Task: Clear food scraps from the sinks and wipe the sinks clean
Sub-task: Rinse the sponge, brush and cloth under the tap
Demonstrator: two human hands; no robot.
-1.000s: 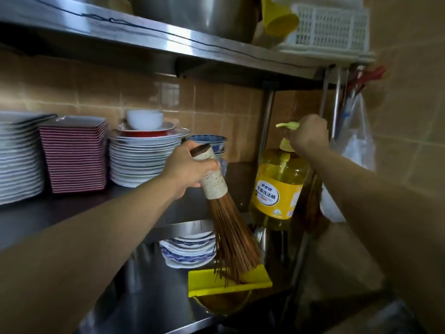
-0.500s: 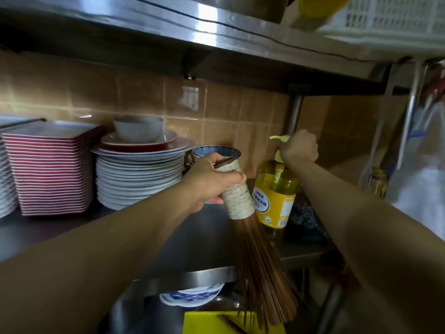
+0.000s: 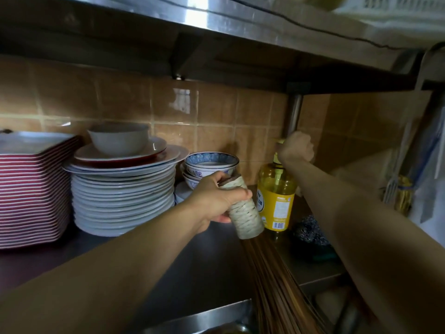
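Brush (image 3: 245, 213) upright in my left hand (image 3: 214, 201), fingers wrapped round its bound handle, bristles hanging below the shelf (image 3: 197, 266) edge, my right hand (image 3: 296, 148) clenched on the soap bottle's (image 3: 277, 198) pump, plates (image 3: 122, 196) stacked left.

White plates (image 3: 122, 196), red-edged plates (image 3: 31, 189) and perhaps patterned bowls (image 3: 209, 162) crowd the shelf (image 3: 72, 249).

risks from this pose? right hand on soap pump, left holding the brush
1. The right hand grips the pump of the dish soap bottle; lifted by that alone, the bottle could swing or slip.
2. The bamboo brush in the left hand hangs close to the bottle and could knock it.
3. The blue-patterned bowls and plate stack stand close beside, within an elbow's sweep.
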